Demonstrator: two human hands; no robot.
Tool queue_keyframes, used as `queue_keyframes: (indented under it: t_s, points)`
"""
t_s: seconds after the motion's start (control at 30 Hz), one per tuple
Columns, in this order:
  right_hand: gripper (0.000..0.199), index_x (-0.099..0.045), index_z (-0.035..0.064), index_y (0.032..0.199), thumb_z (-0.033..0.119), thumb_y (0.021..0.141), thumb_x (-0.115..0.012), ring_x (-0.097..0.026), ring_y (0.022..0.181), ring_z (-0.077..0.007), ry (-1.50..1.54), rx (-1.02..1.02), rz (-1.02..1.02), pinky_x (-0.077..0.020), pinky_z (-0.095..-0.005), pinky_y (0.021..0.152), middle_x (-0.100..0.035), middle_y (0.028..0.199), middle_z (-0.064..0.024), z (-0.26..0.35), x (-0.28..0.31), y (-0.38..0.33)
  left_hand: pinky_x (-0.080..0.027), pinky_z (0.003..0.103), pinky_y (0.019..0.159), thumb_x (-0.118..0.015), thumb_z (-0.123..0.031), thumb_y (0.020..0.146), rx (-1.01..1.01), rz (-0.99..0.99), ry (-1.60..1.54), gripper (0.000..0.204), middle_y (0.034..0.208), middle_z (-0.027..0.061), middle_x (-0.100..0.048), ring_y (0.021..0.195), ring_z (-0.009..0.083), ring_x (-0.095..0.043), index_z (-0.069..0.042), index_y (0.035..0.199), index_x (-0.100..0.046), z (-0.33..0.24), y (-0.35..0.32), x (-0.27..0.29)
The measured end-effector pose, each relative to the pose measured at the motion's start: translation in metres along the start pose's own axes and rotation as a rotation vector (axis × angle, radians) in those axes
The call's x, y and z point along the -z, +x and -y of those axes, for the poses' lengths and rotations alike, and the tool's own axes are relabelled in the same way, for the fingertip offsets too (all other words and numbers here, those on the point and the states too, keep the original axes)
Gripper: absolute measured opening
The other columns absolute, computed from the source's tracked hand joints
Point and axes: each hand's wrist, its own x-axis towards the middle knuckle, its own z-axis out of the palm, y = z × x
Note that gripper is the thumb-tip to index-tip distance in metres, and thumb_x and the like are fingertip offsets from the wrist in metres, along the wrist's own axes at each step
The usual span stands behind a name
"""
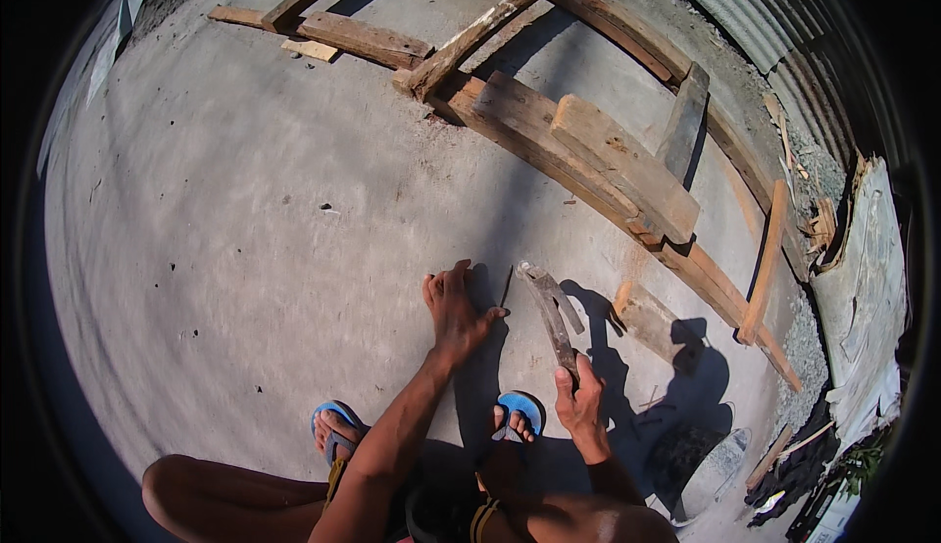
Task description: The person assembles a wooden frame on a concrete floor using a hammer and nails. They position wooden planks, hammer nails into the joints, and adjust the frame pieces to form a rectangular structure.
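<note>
My right hand (580, 396) is wrapped round the handle of a worn claw hammer (555, 316), whose head points away from me over the concrete. Left of it, my left hand (456, 316) is low over the floor, palm down, with thumb and fingers spread apart. A thin dark nail (507, 286) stands or lies by the left thumb tip, between that hand and the hammer; whether the thumb touches it I cannot tell. Several more nails (652, 414) are scattered in shadow to the right of my right hand.
A wooden frame of nailed beams (549, 156) lies across the far side, with a loose board (627, 166) on it. A short plank (652, 325) rests at the right. Corrugated metal sheeting (774, 33) borders the far right. My sandalled foot (517, 420) is close by.
</note>
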Motion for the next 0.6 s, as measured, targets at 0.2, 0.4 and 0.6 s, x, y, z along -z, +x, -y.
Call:
queue_keyframes:
  t_s: [0.2, 0.4, 0.6]
  points:
    - [0.045, -0.058, 0.0017, 0.105, 0.046, 0.099, -0.054, -0.066, 0.074, -0.0420, -0.003, -0.025, 0.076, -0.0504, -0.0445, 0.064, -0.065, 0.079, -0.0206, -0.010, -0.009, -0.001, -0.015, 0.054, 0.114, -0.084, -0.062, 0.057, 0.012, 0.001, -0.022, 0.111, 0.110, 0.0111, -0.056, 0.112, 0.0308, -0.047, -0.004, 0.141, -0.041, -0.002, 0.003, 0.001]
    - [0.056, -0.058, -0.0006, 0.104, 0.055, 0.098, -0.053, -0.058, 0.072, -0.0299, 0.207, -0.177, -0.024, -0.0479, -0.0405, 0.067, -0.061, 0.081, -0.0191, -0.005, -0.007, -0.029, -0.017, 0.054, 0.112, -0.079, -0.068, 0.059, 0.002, 0.028, 0.023, 0.109, 0.108, 0.0102, -0.057, 0.110, 0.0308, -0.049, -0.006, 0.141, -0.043, -0.001, 0.000, -0.002]
    - [0.046, -0.059, 0.0028, 0.103, 0.048, 0.098, -0.054, -0.064, 0.077, -0.0399, 0.166, -0.208, 0.030, -0.0494, -0.0429, 0.067, -0.063, 0.082, -0.0210, -0.011, -0.023, -0.018, -0.020, 0.053, 0.109, -0.076, -0.070, 0.065, -0.027, 0.048, -0.004, 0.101, 0.108, 0.0105, -0.058, 0.110, 0.0299, -0.050, -0.006, 0.138, -0.047, 0.007, 0.003, 0.001]
